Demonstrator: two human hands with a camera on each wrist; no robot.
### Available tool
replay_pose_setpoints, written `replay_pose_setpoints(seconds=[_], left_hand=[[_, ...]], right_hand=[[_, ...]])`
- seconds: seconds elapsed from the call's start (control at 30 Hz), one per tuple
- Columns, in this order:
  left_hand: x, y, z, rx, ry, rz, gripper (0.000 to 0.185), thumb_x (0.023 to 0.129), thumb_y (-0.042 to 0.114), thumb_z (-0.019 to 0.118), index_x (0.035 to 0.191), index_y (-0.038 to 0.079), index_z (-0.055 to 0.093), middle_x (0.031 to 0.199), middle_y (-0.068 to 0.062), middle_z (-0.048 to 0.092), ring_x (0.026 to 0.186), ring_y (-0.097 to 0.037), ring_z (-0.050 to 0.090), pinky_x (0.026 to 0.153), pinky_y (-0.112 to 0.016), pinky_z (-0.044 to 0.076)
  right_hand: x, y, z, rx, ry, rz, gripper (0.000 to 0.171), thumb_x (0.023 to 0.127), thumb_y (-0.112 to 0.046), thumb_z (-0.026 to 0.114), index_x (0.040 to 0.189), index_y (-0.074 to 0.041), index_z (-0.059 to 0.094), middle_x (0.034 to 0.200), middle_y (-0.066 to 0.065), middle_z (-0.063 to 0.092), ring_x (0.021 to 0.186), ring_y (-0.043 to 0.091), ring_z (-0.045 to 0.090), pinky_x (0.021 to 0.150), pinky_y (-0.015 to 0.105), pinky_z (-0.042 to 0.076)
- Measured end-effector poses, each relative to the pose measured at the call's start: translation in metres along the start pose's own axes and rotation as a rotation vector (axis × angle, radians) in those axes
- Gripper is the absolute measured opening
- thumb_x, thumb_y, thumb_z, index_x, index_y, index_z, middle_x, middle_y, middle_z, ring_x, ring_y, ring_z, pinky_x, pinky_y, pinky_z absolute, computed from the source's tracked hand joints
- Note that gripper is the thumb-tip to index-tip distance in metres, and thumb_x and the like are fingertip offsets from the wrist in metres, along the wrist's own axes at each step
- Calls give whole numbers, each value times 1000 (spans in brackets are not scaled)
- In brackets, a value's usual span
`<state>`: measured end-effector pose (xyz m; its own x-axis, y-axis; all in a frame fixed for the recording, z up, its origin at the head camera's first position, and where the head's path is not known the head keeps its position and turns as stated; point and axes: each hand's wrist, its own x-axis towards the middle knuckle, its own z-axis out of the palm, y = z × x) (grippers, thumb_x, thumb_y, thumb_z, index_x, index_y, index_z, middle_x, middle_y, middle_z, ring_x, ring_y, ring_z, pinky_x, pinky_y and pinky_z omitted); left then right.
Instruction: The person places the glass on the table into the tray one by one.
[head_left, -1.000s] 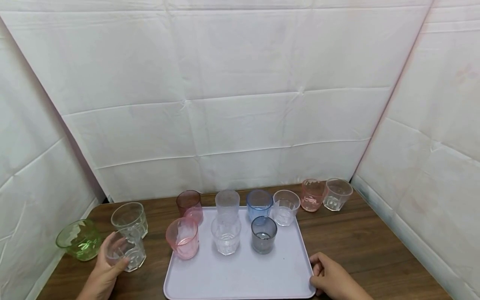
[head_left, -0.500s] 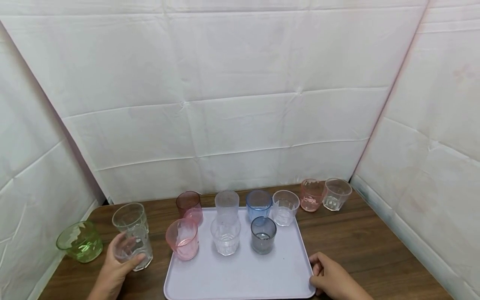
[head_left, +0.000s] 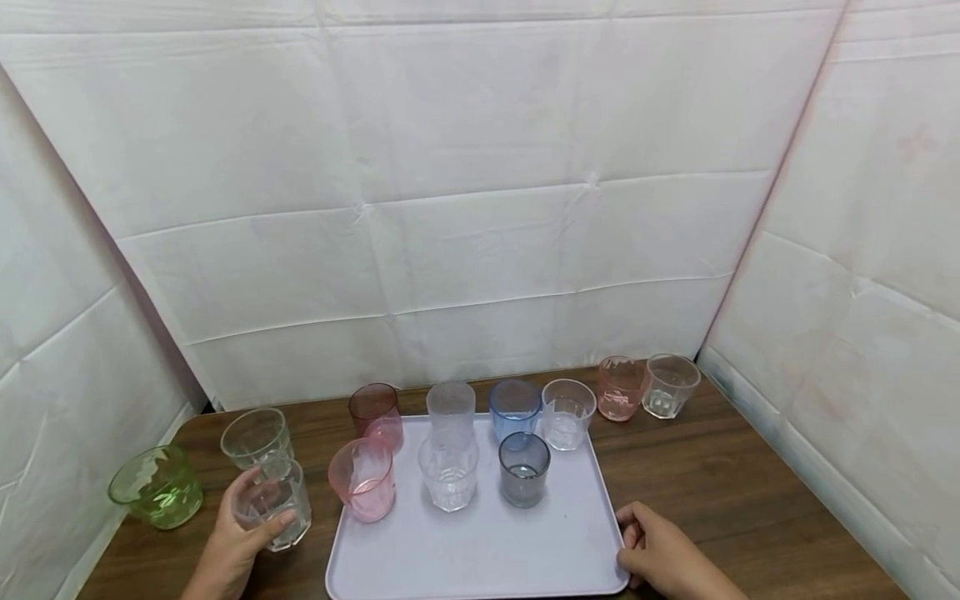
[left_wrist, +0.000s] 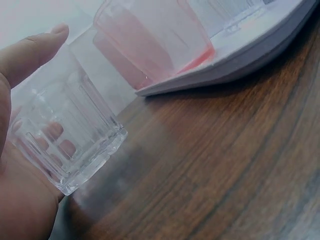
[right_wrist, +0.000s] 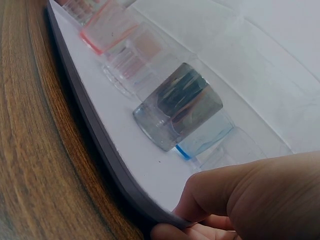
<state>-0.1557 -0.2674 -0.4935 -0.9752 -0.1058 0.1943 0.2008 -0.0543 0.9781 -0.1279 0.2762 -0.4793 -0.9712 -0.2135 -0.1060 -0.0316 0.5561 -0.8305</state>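
Two hands are busy down front. Left hand (head_left: pixel 238 533) is wrapped around a clear ribbed glass (head_left: pixel 276 504), upright, just left of the white tray (head_left: pixel 480 554) and apart from its edge, bottom maybe just off the table (head_left: pixel 735 500). Right hand (head_left: pixel 660 554) pinches the tray's near right corner. Open tray room sits right of the glass, in front of the pink glass (head_left: pixel 363 479). Farther back a green glass (head_left: pixel 156 486) stands by the table's left edge.
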Motion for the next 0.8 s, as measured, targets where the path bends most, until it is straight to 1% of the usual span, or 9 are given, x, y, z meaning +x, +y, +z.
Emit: replay_pose_setpoints(seconds=[0.2, 0.27, 0.37, 0.47, 0.6, 0.7, 0.8], left_hand=[[-1, 7, 0, -63, -24, 59, 67, 89, -15, 62, 135, 25, 34, 119, 14, 60, 108, 2, 55, 84, -12, 49], [-1, 11, -2, -80, -33, 80, 67, 89, -16, 61, 135, 24, 34, 120, 14, 60, 108, 1, 55, 84, -12, 49], [1, 20, -3, -110, -45, 130, 69, 88, -19, 60, 136, 23, 36, 121, 11, 60, 109, 0, 56, 85, -13, 49], [4, 32, -4, -131, -57, 177, 72, 86, -22, 60, 138, 22, 37, 122, 9, 60, 110, -2, 56, 86, -13, 49], [9, 53, -2, -142, -77, 195, 75, 85, -23, 61, 141, 22, 38, 125, 7, 59, 112, -3, 54, 87, -15, 49], [12, 68, 3, -134, -101, 203, 77, 84, -22, 62, 143, 21, 38, 127, 6, 57, 115, -5, 53, 89, -15, 49], [16, 81, 14, -127, -142, 217, 79, 82, -22, 63, 144, 19, 38, 129, 4, 57, 118, -7, 52, 91, -16, 49]], right_hand=[[0, -2, 0, 8, 1, -7, 39, 74, 4, 62, 112, 8, 54, 76, 5, 53, 57, 14, 55, 51, 30, 53], [0, -2, 0, 12, 0, -13, 38, 75, 4, 62, 112, 8, 54, 76, 5, 53, 57, 14, 55, 51, 30, 53], [0, -2, 0, 13, -1, -12, 38, 75, 4, 62, 112, 8, 54, 76, 5, 53, 58, 13, 55, 51, 29, 53], [0, -2, 0, 13, -2, -8, 38, 75, 4, 62, 112, 8, 54, 76, 5, 53, 58, 13, 55, 52, 29, 53], [0, -1, 0, 12, -1, -15, 38, 75, 5, 63, 112, 8, 54, 76, 5, 53, 57, 14, 55, 51, 29, 53], [-1, -1, 0, 7, 2, -17, 38, 75, 4, 63, 111, 7, 55, 76, 4, 53, 57, 14, 55, 51, 29, 52], [0, -2, 0, -1, 3, -12, 38, 75, 4, 63, 111, 7, 55, 76, 4, 53, 57, 14, 56, 51, 28, 53]])
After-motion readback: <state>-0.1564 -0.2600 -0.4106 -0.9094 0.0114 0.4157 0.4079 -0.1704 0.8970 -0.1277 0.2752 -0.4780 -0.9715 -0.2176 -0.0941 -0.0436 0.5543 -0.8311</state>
